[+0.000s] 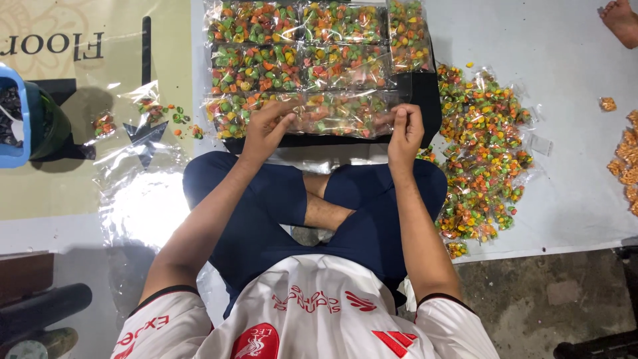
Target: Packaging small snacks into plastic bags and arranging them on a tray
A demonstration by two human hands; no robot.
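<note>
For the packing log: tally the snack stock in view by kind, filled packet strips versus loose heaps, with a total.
Filled clear packet strips of multicoloured snacks laid in rows: 3, the nearest one held by the left hand and right hand
Loose heaps of multicoloured snacks: 1
Loose heaps of orange snacks, partly cut off: 1
Total: 5

Seated cross-legged, a person's left hand (266, 129) and right hand (405, 129) pinch a clear packet strip (332, 113) of multicoloured snacks; a loose snack pile (485, 146) lies at 3 o'clock.
</note>
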